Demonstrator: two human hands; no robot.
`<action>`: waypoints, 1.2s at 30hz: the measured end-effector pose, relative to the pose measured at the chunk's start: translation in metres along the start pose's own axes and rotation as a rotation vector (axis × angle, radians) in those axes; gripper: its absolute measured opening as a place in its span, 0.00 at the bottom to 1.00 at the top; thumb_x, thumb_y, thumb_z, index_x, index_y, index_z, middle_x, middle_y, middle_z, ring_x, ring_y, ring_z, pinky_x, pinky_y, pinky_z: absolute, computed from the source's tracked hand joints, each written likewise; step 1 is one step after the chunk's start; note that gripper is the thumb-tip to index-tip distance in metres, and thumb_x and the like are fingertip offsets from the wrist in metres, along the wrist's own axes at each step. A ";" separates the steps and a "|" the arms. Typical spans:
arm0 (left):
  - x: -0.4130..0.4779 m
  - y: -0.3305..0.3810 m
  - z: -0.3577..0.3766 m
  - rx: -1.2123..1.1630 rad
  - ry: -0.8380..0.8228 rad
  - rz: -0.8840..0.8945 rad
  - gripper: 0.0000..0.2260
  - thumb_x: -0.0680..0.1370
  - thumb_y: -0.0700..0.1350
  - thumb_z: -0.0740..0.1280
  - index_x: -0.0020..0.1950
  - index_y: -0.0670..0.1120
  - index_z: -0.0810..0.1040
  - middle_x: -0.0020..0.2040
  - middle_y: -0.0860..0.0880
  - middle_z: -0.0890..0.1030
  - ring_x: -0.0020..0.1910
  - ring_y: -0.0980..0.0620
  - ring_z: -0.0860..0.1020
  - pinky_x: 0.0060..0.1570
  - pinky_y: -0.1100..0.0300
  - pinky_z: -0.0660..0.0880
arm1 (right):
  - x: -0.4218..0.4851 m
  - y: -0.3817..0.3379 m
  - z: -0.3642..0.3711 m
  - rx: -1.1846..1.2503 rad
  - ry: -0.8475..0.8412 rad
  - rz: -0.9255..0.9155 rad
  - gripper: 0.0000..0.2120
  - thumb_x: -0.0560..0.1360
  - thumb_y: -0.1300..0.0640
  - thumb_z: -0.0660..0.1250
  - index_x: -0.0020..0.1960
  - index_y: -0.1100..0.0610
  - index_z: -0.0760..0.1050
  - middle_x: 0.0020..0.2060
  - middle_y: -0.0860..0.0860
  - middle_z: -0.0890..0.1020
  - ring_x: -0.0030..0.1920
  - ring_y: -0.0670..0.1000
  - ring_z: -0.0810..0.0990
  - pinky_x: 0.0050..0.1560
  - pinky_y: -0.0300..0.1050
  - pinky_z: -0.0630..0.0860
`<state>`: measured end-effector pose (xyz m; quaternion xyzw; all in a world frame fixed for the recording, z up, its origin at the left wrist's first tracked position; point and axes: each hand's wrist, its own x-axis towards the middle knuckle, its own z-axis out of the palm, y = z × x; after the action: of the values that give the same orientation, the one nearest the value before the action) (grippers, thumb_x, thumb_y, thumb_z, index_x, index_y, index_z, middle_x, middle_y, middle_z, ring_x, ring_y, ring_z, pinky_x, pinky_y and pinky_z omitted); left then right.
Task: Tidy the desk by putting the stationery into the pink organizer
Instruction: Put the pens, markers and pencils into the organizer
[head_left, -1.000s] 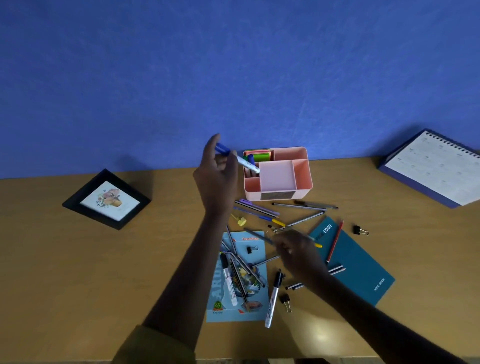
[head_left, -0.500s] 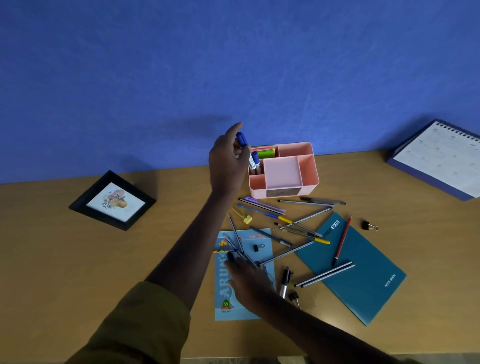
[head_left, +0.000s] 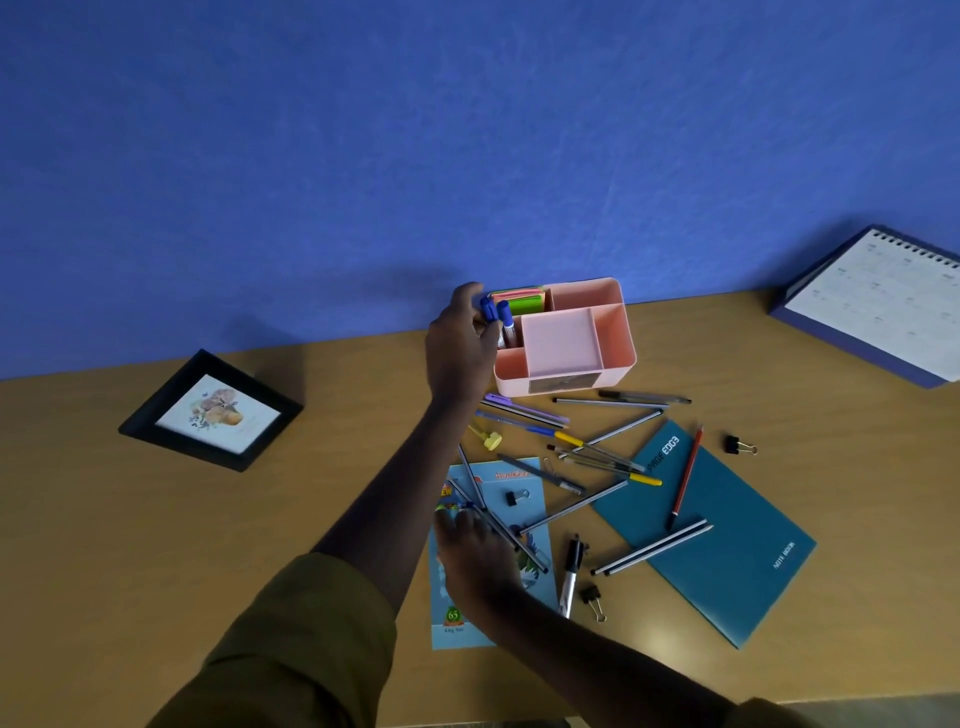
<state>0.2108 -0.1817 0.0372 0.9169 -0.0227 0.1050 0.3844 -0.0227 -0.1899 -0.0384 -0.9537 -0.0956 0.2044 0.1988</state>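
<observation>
Fingers of the left hand (head_left: 462, 345) curl around a blue-capped white marker (head_left: 488, 310), holding it upright at the left-front compartment of the pink plastic organizer (head_left: 618, 371), close beside a second blue-capped marker (head_left: 505, 323) that stands there. The right hand (head_left: 470, 553) lies on the light-blue printed booklet (head_left: 452, 631), fingers stretched over thin grey pens (head_left: 524, 545); whether it grips one cannot be told.

Half a second ago the held marker was tilted above the compartment; it now stands lower and straighter. The right hand has barely shifted.

More pens lie scattered on the wooden desk (head_left: 104, 519) in front of the organizer. A teal notebook (head_left: 727, 571) carries a red pencil (head_left: 685, 478), with a black binder clip (head_left: 732, 444) near it. A black-framed picture (head_left: 213, 410) lies far left and a spiral desk calendar (head_left: 878, 306) far right.
</observation>
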 end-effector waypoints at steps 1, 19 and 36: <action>0.000 -0.001 0.002 0.016 -0.002 -0.010 0.22 0.79 0.45 0.77 0.72 0.46 0.77 0.60 0.46 0.87 0.56 0.48 0.87 0.50 0.50 0.87 | 0.000 -0.002 -0.001 -0.012 0.003 0.011 0.30 0.74 0.61 0.78 0.69 0.58 0.65 0.51 0.60 0.81 0.47 0.58 0.84 0.38 0.53 0.85; -0.007 -0.013 0.015 0.278 -0.082 0.052 0.28 0.82 0.50 0.73 0.81 0.47 0.72 0.64 0.45 0.84 0.61 0.47 0.84 0.50 0.53 0.83 | -0.027 0.044 -0.086 0.374 0.233 -0.012 0.10 0.83 0.51 0.67 0.63 0.47 0.72 0.49 0.47 0.82 0.43 0.44 0.82 0.41 0.45 0.84; -0.073 -0.024 -0.010 -0.085 0.034 -0.173 0.13 0.82 0.43 0.71 0.66 0.43 0.84 0.54 0.47 0.88 0.48 0.53 0.86 0.50 0.55 0.84 | 0.078 0.100 -0.263 0.414 0.801 -0.180 0.08 0.78 0.57 0.75 0.57 0.56 0.85 0.51 0.47 0.88 0.48 0.43 0.86 0.50 0.44 0.83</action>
<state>0.1411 -0.1612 0.0121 0.8965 0.0587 0.0859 0.4307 0.1705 -0.3495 0.1126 -0.8856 -0.0510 -0.1839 0.4234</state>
